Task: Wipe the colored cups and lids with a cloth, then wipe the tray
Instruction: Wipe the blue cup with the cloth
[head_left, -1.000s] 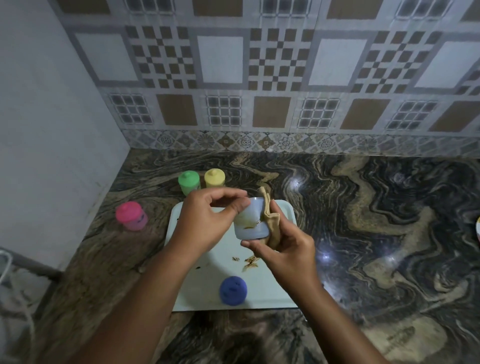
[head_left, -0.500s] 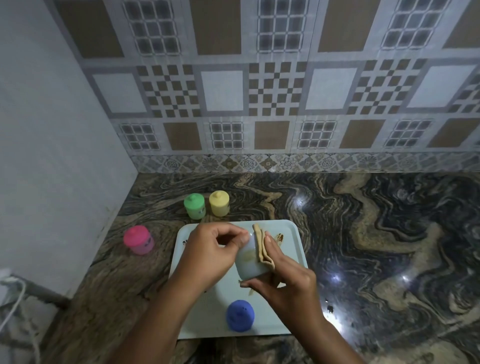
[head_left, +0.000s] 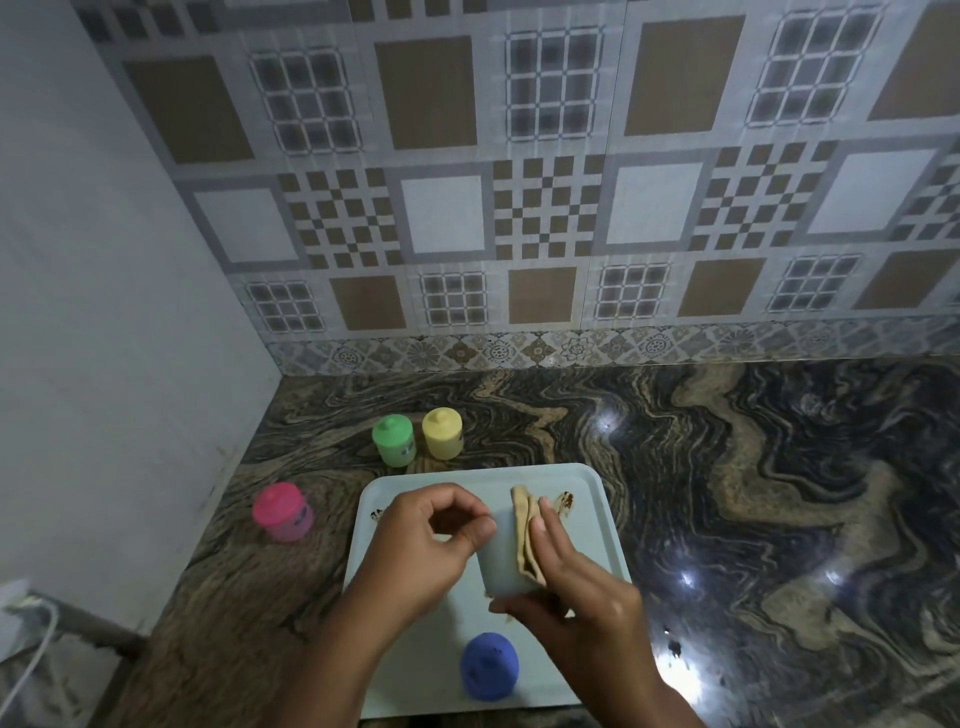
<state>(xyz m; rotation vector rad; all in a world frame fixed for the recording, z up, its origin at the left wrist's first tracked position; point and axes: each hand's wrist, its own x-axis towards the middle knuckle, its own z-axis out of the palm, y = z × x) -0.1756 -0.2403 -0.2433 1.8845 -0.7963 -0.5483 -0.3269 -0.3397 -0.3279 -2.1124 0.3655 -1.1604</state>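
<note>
My left hand (head_left: 431, 545) grips a pale blue cup (head_left: 501, 564) by its rim, above the light blue tray (head_left: 597, 499). My right hand (head_left: 576, 597) holds a folded tan cloth (head_left: 524, 530) pressed against the cup's right side. A dark blue lid (head_left: 489, 666) lies on the tray near its front edge. Brown smears (head_left: 563, 500) mark the tray's far part. A green cup (head_left: 393, 440) and a yellow cup (head_left: 442, 433), both with lids on, stand behind the tray. A pink lidded cup (head_left: 283, 512) stands to the tray's left.
The marbled dark stone counter (head_left: 753, 519) stretches to the right of the tray. A white wall (head_left: 104, 364) closes the left side and a tiled wall (head_left: 519, 208) the back. A white cable (head_left: 31, 660) hangs at the lower left past the counter's edge.
The view has tilted upward, so everything sits lower in frame. The cup has turned in my hands and the cloth has slid along its side. The other cups and lid are unmoved.
</note>
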